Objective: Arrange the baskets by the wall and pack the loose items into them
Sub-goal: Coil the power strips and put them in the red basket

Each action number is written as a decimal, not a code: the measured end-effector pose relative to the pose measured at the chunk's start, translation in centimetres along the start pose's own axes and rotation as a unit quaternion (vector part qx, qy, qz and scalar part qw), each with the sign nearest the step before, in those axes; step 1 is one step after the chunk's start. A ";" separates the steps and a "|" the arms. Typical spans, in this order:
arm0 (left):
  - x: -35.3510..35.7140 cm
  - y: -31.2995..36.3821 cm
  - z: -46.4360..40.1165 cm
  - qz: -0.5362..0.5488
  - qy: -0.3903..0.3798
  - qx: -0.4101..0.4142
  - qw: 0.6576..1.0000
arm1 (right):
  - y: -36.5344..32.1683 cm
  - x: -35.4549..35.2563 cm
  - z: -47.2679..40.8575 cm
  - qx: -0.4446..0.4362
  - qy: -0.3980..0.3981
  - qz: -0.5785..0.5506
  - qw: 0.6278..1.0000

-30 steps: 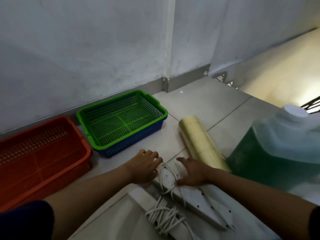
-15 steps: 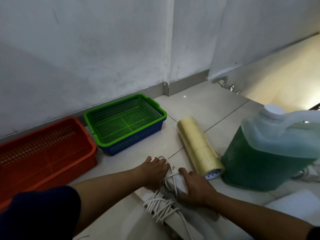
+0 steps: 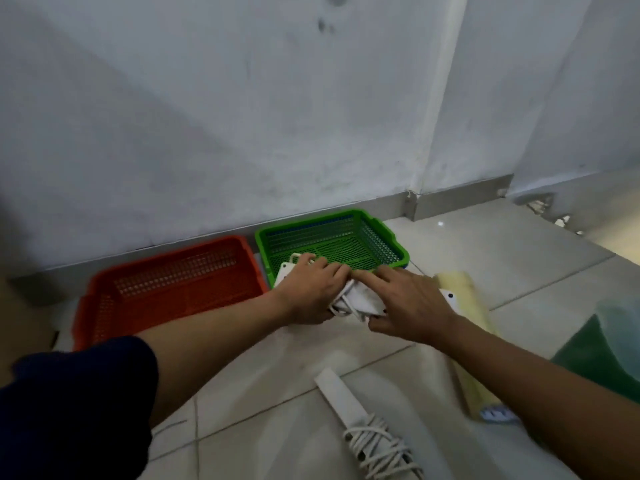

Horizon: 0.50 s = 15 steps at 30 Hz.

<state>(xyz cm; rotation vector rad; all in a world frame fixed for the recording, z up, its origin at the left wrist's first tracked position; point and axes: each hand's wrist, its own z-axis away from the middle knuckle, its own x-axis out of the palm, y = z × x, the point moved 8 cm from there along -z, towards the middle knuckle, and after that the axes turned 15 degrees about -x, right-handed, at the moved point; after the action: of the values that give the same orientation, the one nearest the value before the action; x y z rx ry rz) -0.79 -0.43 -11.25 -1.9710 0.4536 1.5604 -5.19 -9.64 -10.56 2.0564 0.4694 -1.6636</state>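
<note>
A green basket (image 3: pixel 381 233) nested in a blue one stands by the wall, with an orange basket (image 3: pixel 166 289) to its left. My left hand (image 3: pixel 311 292) and my right hand (image 3: pixel 405 306) both grip a white power strip (image 3: pixel 360 299) with its cord wound around it. They hold it above the floor at the green basket's near rim. One end of the strip pokes over that rim on the left; the other end shows behind my right hand.
A second white power strip (image 3: pixel 346 407) with a coiled cord lies on the tiled floor near me. A yellowish tape roll (image 3: pixel 464 306) lies to the right, beside a jug of green liquid (image 3: pixel 602 348). The wall's skirting (image 3: pixel 460 199) runs behind the baskets.
Both hands have lifted the power strip off the floor and carried it forward to the green basket's near rim. The view has tilted up toward the wall.
</note>
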 end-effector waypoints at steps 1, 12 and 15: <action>-0.4 -2.2 0.5 -0.008 0.013 -0.019 1.000 | -0.8 -0.4 -1.9 -0.011 0.019 -0.004 1.000; 5.6 -23.7 12.7 0.016 -0.013 -0.309 0.951 | -12.4 2.5 -17.1 -0.053 0.148 -0.013 0.988; 8.1 -26.0 14.5 0.021 -0.053 -0.344 0.937 | -14.3 5.7 -18.9 -0.058 0.082 -0.088 0.991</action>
<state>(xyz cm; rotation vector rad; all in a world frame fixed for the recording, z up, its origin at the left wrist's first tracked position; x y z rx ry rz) 5.52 29.54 -15.29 -2.3581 -0.1293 2.0309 4.10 12.50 -14.75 2.1271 0.8050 -1.5282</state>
